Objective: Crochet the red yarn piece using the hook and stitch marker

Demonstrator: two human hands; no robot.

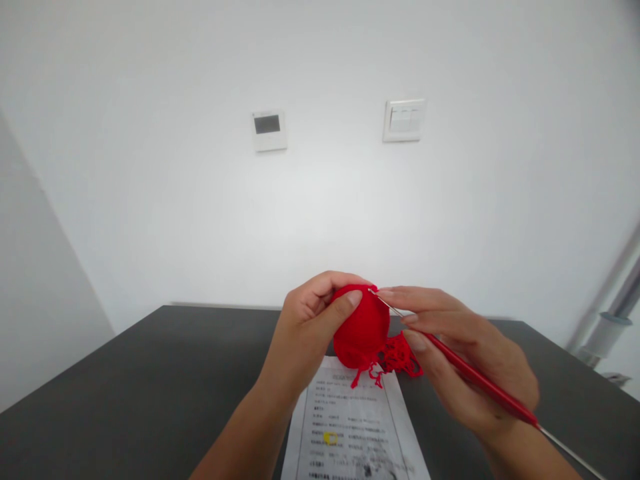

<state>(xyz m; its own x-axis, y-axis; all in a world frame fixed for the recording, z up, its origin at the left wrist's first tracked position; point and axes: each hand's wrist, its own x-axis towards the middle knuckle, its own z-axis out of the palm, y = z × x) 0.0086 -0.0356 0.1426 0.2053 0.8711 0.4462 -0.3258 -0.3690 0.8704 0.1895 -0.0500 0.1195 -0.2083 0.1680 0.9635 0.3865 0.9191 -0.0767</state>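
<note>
Below the red crochet (367, 327), tangled yarn (400, 355) lies by printed paper (345, 410).

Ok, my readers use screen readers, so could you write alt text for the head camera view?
A left hand holds a rounded red yarn piece while the right hand holds a red-handled metal hook at its top edge. Below, a printed sheet and tangled red yarn lie on a dark table.

Both hands (313, 317) (473, 353) near each other, each in a pinch grip
</note>
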